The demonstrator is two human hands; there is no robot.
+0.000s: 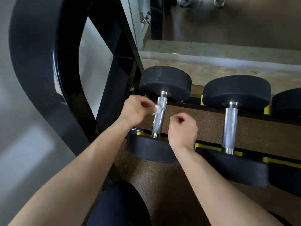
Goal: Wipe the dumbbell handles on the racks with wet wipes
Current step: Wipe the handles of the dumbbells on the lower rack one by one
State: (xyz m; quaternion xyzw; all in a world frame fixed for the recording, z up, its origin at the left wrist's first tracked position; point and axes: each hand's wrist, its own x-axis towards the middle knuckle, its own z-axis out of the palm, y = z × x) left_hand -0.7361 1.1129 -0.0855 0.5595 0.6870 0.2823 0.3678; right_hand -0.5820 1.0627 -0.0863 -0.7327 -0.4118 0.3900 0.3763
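I'm pinching a small crumpled wet wipe (156,109) in my left hand (133,111), grip closed on it at the fingertips, and it's touching the left side of the knurled dumbbell handle (159,117), near the upper end. The handle's long axis is running away from me, slightly tilted right at the far end, so the wipe stroke looks like it needs to go along that line, toward me. My right hand (183,128) is hovering just right of the same handle, loosely curled, holding nothing that I can see. The left hand is the nearer one to the bar. The black weight heads (164,82) are capping both ends on the rack (211,145), limiting travel. A second dumbbell handle (229,126) is lying parallel to the right, untouched. The rack's black frame upright (114,88) is crowding my left wrist.
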